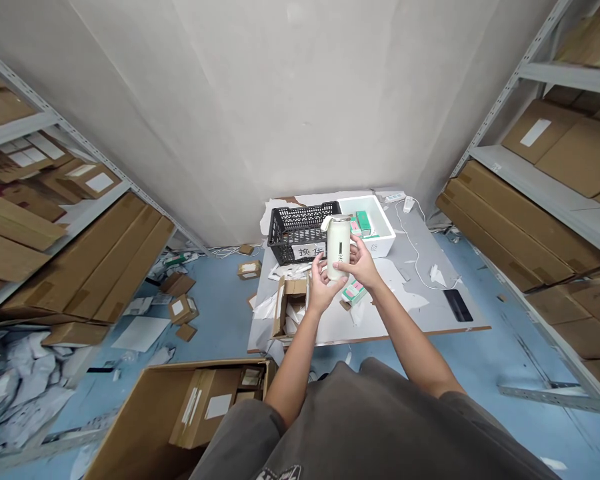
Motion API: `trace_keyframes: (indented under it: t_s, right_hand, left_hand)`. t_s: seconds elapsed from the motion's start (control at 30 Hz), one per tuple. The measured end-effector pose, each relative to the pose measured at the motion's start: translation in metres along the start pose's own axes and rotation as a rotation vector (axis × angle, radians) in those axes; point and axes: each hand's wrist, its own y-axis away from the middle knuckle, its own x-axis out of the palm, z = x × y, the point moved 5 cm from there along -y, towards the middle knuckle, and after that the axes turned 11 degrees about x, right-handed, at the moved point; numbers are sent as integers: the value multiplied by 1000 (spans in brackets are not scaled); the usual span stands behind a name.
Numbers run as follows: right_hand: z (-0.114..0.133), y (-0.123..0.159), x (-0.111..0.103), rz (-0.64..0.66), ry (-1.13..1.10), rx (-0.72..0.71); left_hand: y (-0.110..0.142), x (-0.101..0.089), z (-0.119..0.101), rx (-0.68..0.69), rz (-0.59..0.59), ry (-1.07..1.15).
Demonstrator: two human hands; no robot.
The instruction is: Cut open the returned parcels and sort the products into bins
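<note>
A pale cream, can-shaped drink bottle (338, 247) is held upright above the table, with a dark lid rim and a light strap at its top left. Dark lettering runs down its front. My left hand (323, 288) is curled round the lower left of the bottle. From the right, my right hand (363, 267) grips its side, thumb across the front near the bottom. Behind the bottle are a black plastic basket (280, 240) with a handwritten label and a white foam box (384, 243) holding green and pink cartons. Under my hands lies a green-and-pink carton (353, 291).
An open cardboard box (281, 310) with paper inside stands on the table's left. A phone (458, 305) and white cable (415, 250) lie on the right. A large carton (130, 407) stands at lower left. Box-laden shelves (570, 77) flank both sides.
</note>
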Motion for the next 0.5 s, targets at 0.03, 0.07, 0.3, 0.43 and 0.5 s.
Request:
trace_keyframes:
  t_s: [0.03, 0.07, 0.3, 0.43, 0.5]
  right_hand:
    - [-1, 0, 1, -2, 11, -1]
    - [-1, 0, 2, 8, 23, -4]
    - [2, -1, 4, 119, 52, -5]
    - [-1, -2, 3, 130, 44, 1]
    - [-2, -2, 3, 135, 37, 3]
  left_hand:
    - [0, 0, 0, 5, -13, -29]
    - [1, 0, 0, 7, -17, -47]
    - [2, -8, 8, 7, 9, -18]
    - [3, -10, 11, 2, 8, -24]
    - [3, -10, 12, 0, 4, -20]
